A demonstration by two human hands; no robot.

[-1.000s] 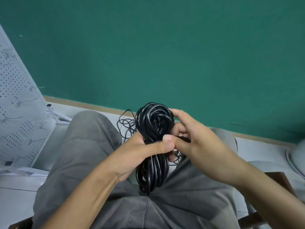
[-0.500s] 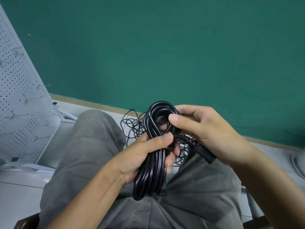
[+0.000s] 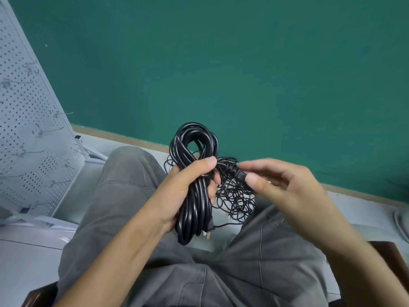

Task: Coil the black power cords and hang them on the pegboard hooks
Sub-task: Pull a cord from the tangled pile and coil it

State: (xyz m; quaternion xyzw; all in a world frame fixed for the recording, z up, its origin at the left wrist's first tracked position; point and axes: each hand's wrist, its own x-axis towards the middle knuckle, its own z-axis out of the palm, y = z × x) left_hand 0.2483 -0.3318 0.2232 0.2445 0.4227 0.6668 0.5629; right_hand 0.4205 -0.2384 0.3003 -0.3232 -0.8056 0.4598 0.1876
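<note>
A thick black power cord [image 3: 194, 196] is wound into a long upright coil above my lap. My left hand [image 3: 188, 187] grips the coil round its middle, thumb across the front. One plug [image 3: 207, 233] hangs at the coil's lower end. My right hand [image 3: 281, 185] pinches the cord's other end connector [image 3: 234, 171] between thumb and fingers, just right of the coil. The white pegboard [image 3: 28, 129] with wire hooks leans at the left edge of view.
A tangle of thin black wire [image 3: 234, 200] lies on the floor between my knees. My grey-trousered legs [image 3: 124, 196] fill the lower view. The green wall [image 3: 243, 74] rises ahead above a pale floor [image 3: 28, 258]. A dark wooden seat edge [image 3: 389, 253] shows at right.
My right hand has drawn the cord's end connector rightward, away from the top loop. The left hand keeps its grip and the coil sits slightly lower in view.
</note>
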